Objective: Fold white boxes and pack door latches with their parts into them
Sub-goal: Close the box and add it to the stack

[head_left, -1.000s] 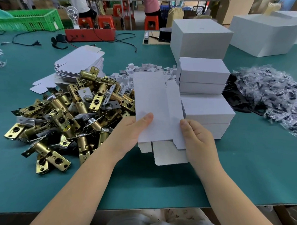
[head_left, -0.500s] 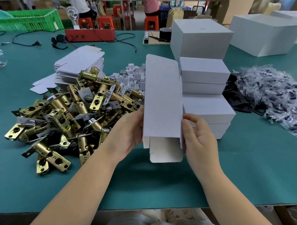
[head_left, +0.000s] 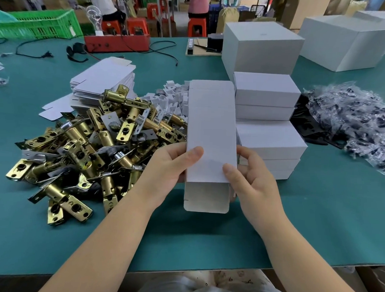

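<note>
A: Where is the white box [head_left: 211, 133] just now?

B: Up off the desk [head_left: 316, 217], between both hands, its long axis running straight away from the person. The open near end, with one flap hanging toward the body, is the end nearest the hands.

A: And the grip?

B: The left hand [head_left: 164, 169] holds the left edge, thumb flat on the top panel. The right hand [head_left: 251, 181] pinches the right edge, thumb on top, fingers curled round the side. Neither is nearer.

A: Next?

B: Probably tucking that near flap. The door latches [head_left: 94, 146] lie heaped just left, beside the left hand.
</note>
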The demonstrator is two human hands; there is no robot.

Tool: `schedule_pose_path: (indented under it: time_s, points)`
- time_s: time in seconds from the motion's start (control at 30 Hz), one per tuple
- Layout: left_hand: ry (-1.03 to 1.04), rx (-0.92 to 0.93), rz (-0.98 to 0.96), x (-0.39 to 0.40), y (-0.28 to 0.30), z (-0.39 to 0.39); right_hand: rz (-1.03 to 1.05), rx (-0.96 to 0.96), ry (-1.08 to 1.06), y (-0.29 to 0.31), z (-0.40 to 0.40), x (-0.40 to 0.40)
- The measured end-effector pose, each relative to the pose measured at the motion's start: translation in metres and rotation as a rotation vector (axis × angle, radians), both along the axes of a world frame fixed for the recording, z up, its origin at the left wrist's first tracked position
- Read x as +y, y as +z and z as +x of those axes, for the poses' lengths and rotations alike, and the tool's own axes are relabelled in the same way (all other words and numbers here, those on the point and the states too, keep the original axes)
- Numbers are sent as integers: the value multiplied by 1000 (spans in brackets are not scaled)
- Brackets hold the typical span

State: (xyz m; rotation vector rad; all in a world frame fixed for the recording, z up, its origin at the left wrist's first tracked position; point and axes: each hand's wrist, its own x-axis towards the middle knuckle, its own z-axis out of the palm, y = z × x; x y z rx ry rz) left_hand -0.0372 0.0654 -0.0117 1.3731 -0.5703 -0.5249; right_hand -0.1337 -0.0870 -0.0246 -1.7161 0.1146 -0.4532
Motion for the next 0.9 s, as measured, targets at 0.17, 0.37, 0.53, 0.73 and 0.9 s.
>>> schedule_pose_path:
  time_s: [0.17,0.37,0.53,0.73,0.9]
  points:
    - [-60,2,-92,2,-3,4,147,-91,-79,-2,1,-2]
    - [-162,-47,-116,8,-2,4,333,-90,-83,-2,4,-12]
    - [-105,-52,-88,9,-1,5,296,-85,76,0,2,-14]
    - [29,-114,-38,5,-3,3,247,-111,233,4,-2,-11]
    - [106,-285,68,1,-2,-3,232,-142,216,4,0,-10]
